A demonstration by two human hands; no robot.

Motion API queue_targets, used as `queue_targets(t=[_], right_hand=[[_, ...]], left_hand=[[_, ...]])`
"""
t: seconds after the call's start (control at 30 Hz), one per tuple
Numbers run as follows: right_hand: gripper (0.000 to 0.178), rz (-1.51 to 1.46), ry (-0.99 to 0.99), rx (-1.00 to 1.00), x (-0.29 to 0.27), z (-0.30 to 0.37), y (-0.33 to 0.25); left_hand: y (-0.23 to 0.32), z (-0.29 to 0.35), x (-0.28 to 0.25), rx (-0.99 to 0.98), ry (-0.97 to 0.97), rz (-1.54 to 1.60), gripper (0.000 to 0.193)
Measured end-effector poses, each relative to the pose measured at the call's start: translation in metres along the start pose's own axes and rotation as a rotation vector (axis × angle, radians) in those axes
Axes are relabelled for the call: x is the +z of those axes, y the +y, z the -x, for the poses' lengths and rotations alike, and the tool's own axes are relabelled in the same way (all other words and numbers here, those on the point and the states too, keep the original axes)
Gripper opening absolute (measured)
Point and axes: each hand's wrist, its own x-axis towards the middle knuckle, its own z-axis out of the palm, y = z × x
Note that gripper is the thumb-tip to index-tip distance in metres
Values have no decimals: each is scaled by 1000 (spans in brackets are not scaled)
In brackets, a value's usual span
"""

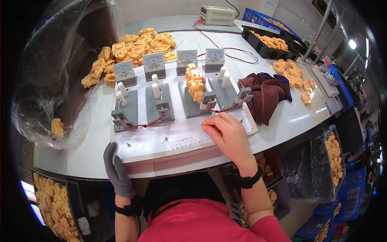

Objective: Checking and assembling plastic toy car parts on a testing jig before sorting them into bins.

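Observation:
A white test board lies before me, carrying several grey stations with white pegs and analog meters. One yellow plastic gearbox stands upright on the third station from the left, against its grey clamp block. My right hand, bare, rests at the board's front right below that station. Its fingers are curled in toward the thumb; anything between them is hidden. My left hand, in a grey glove, lies along the board's front left corner, fingers stretched out.
Yellow gearboxes are heaped behind the board. A clear plastic bag bulges at the left. A brown cloth lies to the right, near loose gearboxes. Behind stand a power supply with red leads and a black tray.

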Motion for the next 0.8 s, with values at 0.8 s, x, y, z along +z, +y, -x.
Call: queue_targets(t=[0.8], right_hand=[[46,-344,357,16,15,-4,3]], left_hand=[[182,-222,132,942,-1232,-551,58]])
